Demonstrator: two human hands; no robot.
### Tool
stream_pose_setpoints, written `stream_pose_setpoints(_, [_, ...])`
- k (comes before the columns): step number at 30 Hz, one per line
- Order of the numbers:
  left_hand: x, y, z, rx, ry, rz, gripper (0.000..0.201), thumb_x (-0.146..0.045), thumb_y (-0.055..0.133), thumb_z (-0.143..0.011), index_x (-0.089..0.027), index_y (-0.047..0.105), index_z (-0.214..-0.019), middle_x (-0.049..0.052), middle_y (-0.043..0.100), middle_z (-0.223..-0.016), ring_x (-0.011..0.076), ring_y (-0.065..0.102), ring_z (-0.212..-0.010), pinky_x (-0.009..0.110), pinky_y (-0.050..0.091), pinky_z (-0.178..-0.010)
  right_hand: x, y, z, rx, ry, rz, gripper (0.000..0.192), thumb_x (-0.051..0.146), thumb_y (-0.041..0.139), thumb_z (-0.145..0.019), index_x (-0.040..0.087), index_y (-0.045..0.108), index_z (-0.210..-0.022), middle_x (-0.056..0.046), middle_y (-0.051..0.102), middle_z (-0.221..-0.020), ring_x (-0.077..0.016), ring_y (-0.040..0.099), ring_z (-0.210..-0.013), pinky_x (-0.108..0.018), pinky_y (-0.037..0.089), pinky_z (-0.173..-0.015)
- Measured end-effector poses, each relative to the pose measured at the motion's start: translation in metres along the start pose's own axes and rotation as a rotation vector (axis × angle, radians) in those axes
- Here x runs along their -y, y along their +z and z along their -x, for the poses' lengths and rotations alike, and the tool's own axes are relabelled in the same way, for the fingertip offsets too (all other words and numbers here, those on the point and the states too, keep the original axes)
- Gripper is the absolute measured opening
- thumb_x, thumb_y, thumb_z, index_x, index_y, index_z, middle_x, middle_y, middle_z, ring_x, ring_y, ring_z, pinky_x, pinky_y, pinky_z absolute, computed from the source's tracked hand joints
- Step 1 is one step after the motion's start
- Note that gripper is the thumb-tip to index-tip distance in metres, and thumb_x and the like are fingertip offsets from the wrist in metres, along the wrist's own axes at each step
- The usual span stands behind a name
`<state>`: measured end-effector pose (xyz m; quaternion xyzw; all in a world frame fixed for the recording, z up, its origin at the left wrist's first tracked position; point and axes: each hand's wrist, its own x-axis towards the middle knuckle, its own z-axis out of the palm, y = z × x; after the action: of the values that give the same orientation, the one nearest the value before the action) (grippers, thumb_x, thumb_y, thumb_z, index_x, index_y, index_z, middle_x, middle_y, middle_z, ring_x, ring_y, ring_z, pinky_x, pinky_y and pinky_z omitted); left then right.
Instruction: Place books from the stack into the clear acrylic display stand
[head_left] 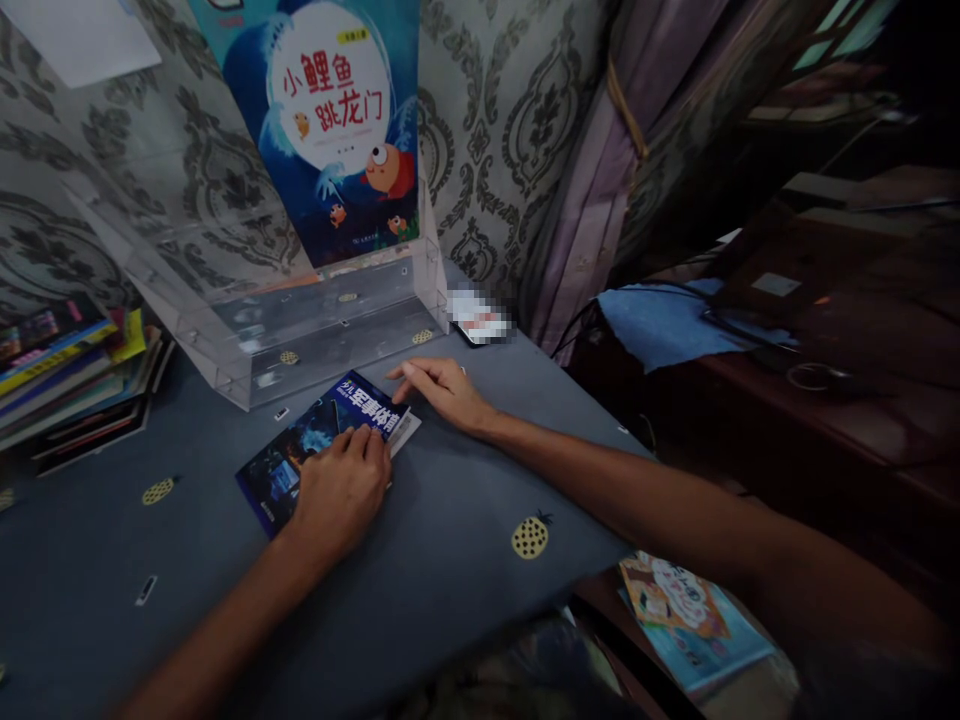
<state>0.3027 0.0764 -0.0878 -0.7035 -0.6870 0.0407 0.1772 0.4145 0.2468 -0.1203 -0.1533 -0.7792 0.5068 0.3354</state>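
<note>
A dark blue book (300,445) lies flat on the blue-grey tablecloth (450,540). My left hand (341,490) rests palm down on the book's near right part, fingers on the cover. My right hand (442,390) lies flat at the book's far right corner, fingertips touching its edge. Just behind the book stands a clear acrylic stand (300,330). A blue children's picture book with a cartoon fish (337,120) stands upright in it, leaning on the wall.
A stack of books (67,375) lies at the left edge of the table. A small blurred card (480,318) lies by the stand. More picture books (690,615) lie below the table's right edge. A dark wooden desk (825,380) and curtain are to the right.
</note>
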Motion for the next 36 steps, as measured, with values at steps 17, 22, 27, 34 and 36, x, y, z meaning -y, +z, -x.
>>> stream_pose_setpoints(17, [-0.008, -0.006, -0.001, 0.139, -0.067, 0.059, 0.031, -0.026, 0.045, -0.101, -0.011, 0.071, -0.106, 0.017, 0.073, -0.111, 0.0299, 0.070, -0.102, 0.037, 0.060, -0.071, 0.022, -0.002, 0.012, 0.282, -0.303, 0.730, 0.035, 0.033, 0.047, -0.103, 0.015, 0.069, -0.081, -0.002, 0.062, -0.067, -0.0128, 0.050, -0.062, -0.027, 0.028, -0.064])
stream_pose_setpoints(22, [0.025, -0.003, 0.011, 0.070, -0.076, 0.163, 0.029, -0.030, 0.046, -0.102, -0.017, 0.072, -0.108, 0.011, 0.073, -0.113, 0.0256, 0.069, -0.103, 0.037, 0.059, -0.081, 0.033, 0.000, 0.013, 0.334, -0.301, 0.874, 0.032, 0.033, 0.050, -0.102, 0.016, 0.072, -0.087, -0.004, 0.066, -0.071, -0.0138, 0.054, -0.063, -0.028, 0.024, -0.061])
stream_pose_setpoints(27, [0.068, 0.007, 0.040, 0.098, -0.295, 0.153, 0.034, -0.030, 0.045, -0.101, -0.022, 0.066, -0.127, 0.010, 0.065, -0.135, 0.0287, 0.064, -0.118, 0.040, 0.058, -0.084, 0.053, 0.009, 0.017, 0.364, -0.129, 1.071, 0.037, 0.035, 0.043, -0.105, 0.016, 0.072, -0.091, -0.007, 0.071, -0.077, -0.0158, 0.058, -0.063, -0.029, 0.021, -0.058])
stream_pose_setpoints(34, [0.055, -0.005, 0.065, 0.169, -0.365, 0.087, 0.034, -0.035, 0.043, -0.102, -0.022, 0.069, -0.119, 0.009, 0.068, -0.118, 0.0284, 0.068, -0.102, 0.035, 0.055, -0.067, 0.067, 0.017, 0.024, 0.417, -0.017, 1.166, 0.033, 0.031, 0.040, -0.106, 0.016, 0.069, -0.108, -0.011, 0.075, -0.090, -0.0214, 0.067, -0.074, -0.029, 0.031, -0.059])
stream_pose_setpoints(36, [0.043, -0.010, 0.067, 0.173, -0.379, 0.054, 0.034, -0.037, 0.043, -0.102, -0.021, 0.069, -0.117, 0.009, 0.068, -0.110, 0.0281, 0.068, -0.099, 0.034, 0.054, -0.065, 0.066, 0.017, 0.024, 0.445, -0.030, 1.138, 0.029, 0.027, 0.042, -0.105, 0.015, 0.068, -0.110, -0.013, 0.075, -0.101, -0.0229, 0.069, -0.083, -0.029, 0.037, -0.064])
